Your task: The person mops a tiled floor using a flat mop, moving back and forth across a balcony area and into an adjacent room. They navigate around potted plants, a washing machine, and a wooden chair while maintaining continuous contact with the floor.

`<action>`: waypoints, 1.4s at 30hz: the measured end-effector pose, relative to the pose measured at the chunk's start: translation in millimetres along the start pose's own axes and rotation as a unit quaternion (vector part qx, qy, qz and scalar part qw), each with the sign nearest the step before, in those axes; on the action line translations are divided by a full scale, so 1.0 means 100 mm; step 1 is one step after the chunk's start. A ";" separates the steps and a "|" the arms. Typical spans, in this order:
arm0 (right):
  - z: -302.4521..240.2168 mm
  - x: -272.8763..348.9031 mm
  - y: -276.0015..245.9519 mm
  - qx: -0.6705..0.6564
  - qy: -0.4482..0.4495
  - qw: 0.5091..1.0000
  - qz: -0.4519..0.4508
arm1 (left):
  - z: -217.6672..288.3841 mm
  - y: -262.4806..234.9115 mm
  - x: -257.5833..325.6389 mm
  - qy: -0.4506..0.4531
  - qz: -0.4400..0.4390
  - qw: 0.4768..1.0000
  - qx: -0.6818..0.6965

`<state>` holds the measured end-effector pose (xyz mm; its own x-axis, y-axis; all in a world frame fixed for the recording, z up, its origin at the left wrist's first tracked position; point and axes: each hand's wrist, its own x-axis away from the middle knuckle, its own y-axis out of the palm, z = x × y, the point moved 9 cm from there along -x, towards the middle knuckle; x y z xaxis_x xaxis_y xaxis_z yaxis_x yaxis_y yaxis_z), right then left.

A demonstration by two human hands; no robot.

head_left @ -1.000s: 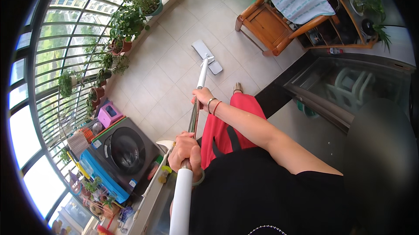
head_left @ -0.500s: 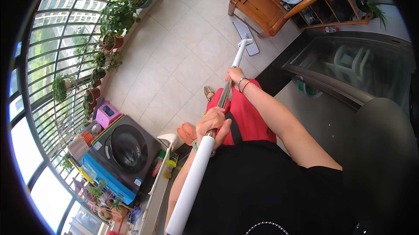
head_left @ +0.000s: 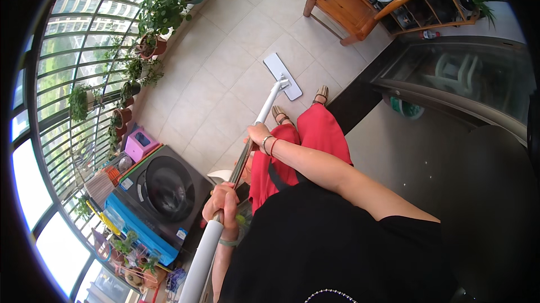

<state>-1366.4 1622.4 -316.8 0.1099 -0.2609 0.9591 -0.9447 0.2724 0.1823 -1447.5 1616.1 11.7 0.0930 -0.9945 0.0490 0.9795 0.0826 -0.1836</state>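
- My right hand [head_left: 257,133] is wrapped round the mop [head_left: 264,113] pole midway; my left hand [head_left: 220,204] grips its upper end.
- The flat mop head [head_left: 282,75] lies on the tiled floor [head_left: 225,55], at 12 o'clock from my sandalled feet [head_left: 279,115].
- A washing machine [head_left: 163,190] stands at 9 o'clock, a wooden chair [head_left: 351,5] at 1 o'clock.

Daylight through tall barred windows [head_left: 67,61] falls on a beige tiled floor [head_left: 225,50], potted plants [head_left: 152,21], a wooden chair [head_left: 360,5] and a washing machine [head_left: 163,190].
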 end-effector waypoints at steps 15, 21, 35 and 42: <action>-0.76 0.08 -1.42 -0.478 -0.102 0.872 -0.023 | 0.54 1.80 -0.69 0.151 -0.418 0.892 0.084; -1.15 0.08 -2.22 -0.513 -0.116 0.850 -0.021 | 0.48 2.77 -0.66 0.172 -0.444 0.874 0.095; -2.54 -0.15 -3.98 -0.491 -0.167 0.854 -0.039 | 0.57 4.66 -1.11 0.236 -0.410 0.873 0.119; -3.38 -0.50 -4.74 -0.514 -0.188 0.836 -0.034 | 0.53 5.53 -1.59 0.249 -0.417 0.867 0.113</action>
<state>-819.5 1819.5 -378.3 -0.1354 -0.5281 0.8383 -0.1553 0.8470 0.5085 -911.0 1823.7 -45.7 -0.6969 -0.6152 -0.3686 0.6850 -0.7233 -0.0878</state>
